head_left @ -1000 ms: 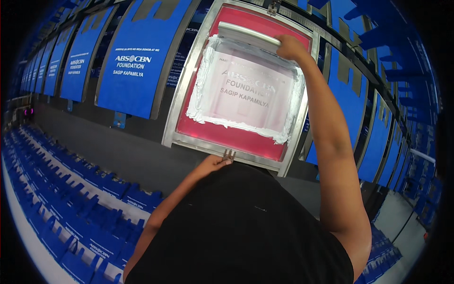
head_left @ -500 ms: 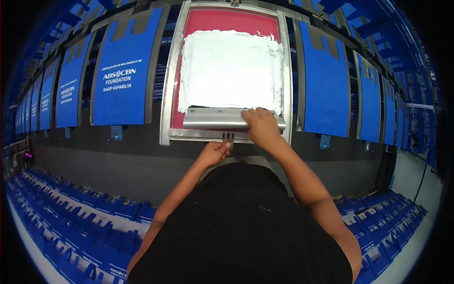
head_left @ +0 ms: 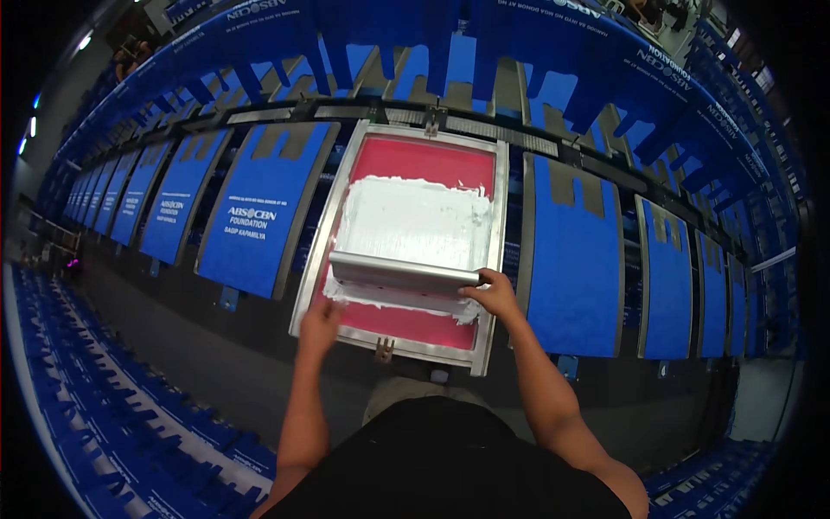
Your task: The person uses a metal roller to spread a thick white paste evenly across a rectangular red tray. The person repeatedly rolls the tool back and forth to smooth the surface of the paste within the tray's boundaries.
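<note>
A screen-printing frame (head_left: 308, 290) with silver metal sides lies before me, its mesh red with a broad patch of white ink (head_left: 415, 216) on it. Across the lower part of the ink stands a long metal squeegee (head_left: 402, 270), tilted. The fingers of my right hand (head_left: 493, 294) pinch its right end. By the frame's lower left side is my left hand (head_left: 320, 327), apart from the squeegee, its fingers loosely spread and nothing seen in them. White ink also shows below the squeegee.
Blue printed bag panels lie on grey boards in a row, one left (head_left: 259, 208) and one right (head_left: 571, 259) of the frame. Blue bags (head_left: 363, 35) hang above at the back. More blue pieces (head_left: 138, 432) line the lower left. A metal clip (head_left: 385, 349) sits at the frame's near edge.
My left hand has let go of the clip at the near edge and moved up and left. The right hand has shifted to the squeegee's right end. The squeegee stands farther up the mesh; the view has tilted.
</note>
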Tool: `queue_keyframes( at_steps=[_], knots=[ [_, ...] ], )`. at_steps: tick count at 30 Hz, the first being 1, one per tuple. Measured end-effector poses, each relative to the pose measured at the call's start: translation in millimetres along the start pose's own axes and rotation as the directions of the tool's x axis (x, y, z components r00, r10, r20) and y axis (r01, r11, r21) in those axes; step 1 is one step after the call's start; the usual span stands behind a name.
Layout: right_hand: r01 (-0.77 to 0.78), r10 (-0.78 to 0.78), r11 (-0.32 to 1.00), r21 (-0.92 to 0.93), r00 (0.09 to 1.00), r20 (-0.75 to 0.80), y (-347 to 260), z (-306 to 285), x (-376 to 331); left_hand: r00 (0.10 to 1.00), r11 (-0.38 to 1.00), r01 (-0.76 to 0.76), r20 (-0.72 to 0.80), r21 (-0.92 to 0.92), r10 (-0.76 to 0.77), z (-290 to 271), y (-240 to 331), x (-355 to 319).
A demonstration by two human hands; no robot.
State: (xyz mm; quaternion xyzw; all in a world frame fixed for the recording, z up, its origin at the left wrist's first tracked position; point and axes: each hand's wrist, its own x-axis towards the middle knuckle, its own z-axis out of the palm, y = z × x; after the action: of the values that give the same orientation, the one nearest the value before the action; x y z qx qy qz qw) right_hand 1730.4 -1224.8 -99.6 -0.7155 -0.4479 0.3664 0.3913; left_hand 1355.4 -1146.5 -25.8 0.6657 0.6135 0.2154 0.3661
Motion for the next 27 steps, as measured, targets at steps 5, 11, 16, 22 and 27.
queue_keyframes(
  at_steps=[5,11,16,22,27],
  knots=[
    [-0.17,0.153,0.937,0.305,0.985,0.081,-27.0,4.5,25.9,0.978,0.934,0.119,-0.203,0.338,-0.051,-28.8,-82.2,92.3],
    [-0.153,0.169,0.873,0.463,0.986,0.007,-6.2,-30.0,12.8,0.991,0.997,-0.012,-0.133,-0.082,0.001,-14.3,-48.6,72.4],
    [-0.172,0.196,0.876,0.451,0.981,-0.007,6.2,-151.1,-45.2,0.998,0.976,0.064,-0.003,-0.207,-0.066,49.6,45.8,-3.1],
    [-0.188,0.249,0.9,0.392,0.962,-0.109,90.1,-313.2,-110.1,0.993,0.931,-0.061,0.075,-0.359,0.094,232.2,89.7,-54.3],
    [-0.214,0.265,0.887,0.409,0.961,-0.073,159.3,-390.3,-118.7,0.996,0.958,0.037,0.083,-0.284,-0.014,303.9,154.5,-88.3]
  ],
)
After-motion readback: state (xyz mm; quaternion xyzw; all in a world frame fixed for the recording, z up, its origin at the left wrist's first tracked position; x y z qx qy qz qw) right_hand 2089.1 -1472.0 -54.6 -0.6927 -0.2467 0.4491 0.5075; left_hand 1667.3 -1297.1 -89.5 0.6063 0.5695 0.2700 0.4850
